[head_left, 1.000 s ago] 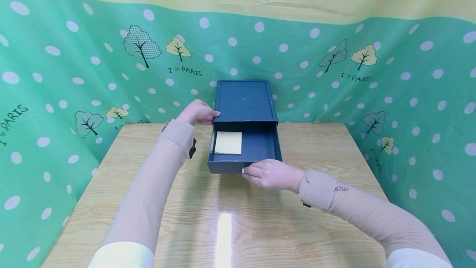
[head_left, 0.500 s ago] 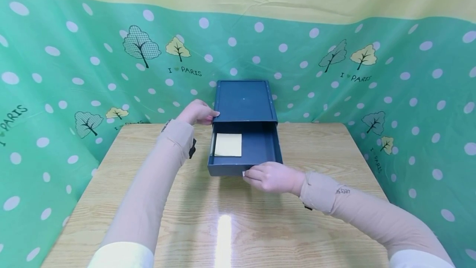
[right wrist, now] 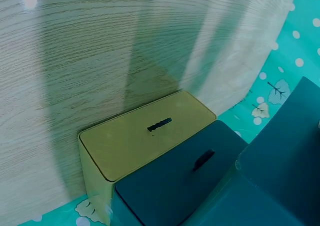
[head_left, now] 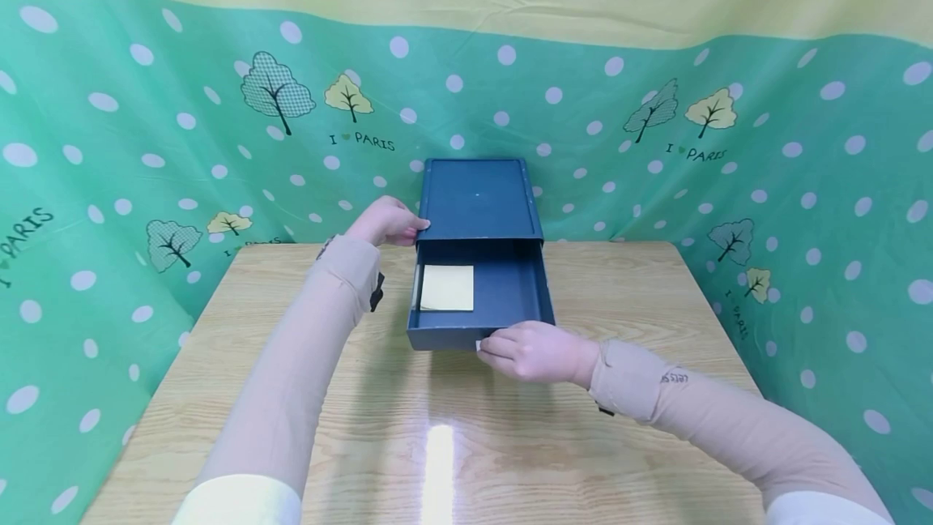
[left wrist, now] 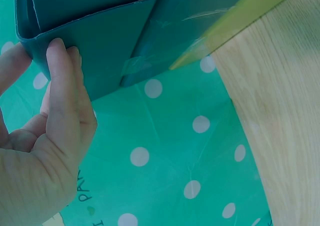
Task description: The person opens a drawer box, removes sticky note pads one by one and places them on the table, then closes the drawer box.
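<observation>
In the head view, a dark blue drawer unit (head_left: 477,201) stands at the table's back. Its top drawer (head_left: 440,339) is pulled well out, with a square pale-yellow paper pad (head_left: 448,288) lying at the left inside. My left hand (head_left: 386,221) grips the unit's front left corner, thumb on top and fingers along the side, as the left wrist view also shows. My right hand (head_left: 538,351) pinches the drawer's front edge near a small white tab (head_left: 479,344); its fingertips are partly hidden.
Below the open drawer, the right wrist view shows a shut blue drawer (right wrist: 185,171) and a yellow drawer (right wrist: 145,136), both with black handles. A green dotted curtain (head_left: 466,87) hangs right behind the wooden table (head_left: 619,298).
The top drawer has slid slightly farther out toward me, along with my right hand and the paper pad in it. My left hand has stayed at the corner.
</observation>
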Available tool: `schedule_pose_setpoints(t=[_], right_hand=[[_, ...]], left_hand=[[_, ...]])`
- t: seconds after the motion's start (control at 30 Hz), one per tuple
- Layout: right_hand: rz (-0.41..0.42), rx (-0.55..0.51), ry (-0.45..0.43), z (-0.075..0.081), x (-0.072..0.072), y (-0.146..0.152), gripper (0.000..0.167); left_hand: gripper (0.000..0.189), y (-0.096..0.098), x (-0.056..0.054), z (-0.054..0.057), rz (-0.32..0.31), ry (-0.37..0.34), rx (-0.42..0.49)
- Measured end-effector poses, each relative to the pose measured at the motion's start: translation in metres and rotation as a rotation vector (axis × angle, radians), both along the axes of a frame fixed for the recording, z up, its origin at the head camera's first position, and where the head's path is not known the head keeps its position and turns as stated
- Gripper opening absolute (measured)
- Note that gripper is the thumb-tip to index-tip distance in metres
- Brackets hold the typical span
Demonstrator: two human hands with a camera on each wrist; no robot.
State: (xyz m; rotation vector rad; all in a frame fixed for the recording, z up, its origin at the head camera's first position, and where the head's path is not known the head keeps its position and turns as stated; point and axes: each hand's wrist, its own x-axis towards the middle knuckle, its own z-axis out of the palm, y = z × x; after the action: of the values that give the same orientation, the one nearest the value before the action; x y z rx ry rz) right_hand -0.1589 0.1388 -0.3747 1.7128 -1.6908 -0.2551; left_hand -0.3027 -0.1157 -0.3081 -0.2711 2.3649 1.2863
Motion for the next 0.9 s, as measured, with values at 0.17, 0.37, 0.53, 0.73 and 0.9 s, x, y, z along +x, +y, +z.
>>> schedule_pose_setpoints(t=[0.17,0.37,0.53,0.73,0.9], right_hand=[[0.005,0.003,0.006,-0.0004,0.0005,0.0002,0.047],[0.014,-0.002,0.009,-0.0018,0.0003,0.0008,0.044],[0.019,0.003,-0.004,-0.0013,0.0021,0.0003,0.035],[0.011,0.004,-0.016,0.0004,0.0041,-0.0010,0.034],[0.002,0.007,-0.013,0.0010,0.0052,-0.0026,0.041]], left_hand=[[0.052,-0.0001,0.0002,-0.0005,0.000,-0.001,0.009],[0.051,-0.0006,0.0009,-0.0016,-0.003,0.002,-0.001],[0.049,-0.0006,0.0017,-0.0016,-0.002,0.007,-0.011],[0.049,-0.0007,0.0022,0.0004,-0.003,0.005,-0.027],[0.050,-0.0010,0.0017,0.0002,-0.004,0.007,-0.026]])
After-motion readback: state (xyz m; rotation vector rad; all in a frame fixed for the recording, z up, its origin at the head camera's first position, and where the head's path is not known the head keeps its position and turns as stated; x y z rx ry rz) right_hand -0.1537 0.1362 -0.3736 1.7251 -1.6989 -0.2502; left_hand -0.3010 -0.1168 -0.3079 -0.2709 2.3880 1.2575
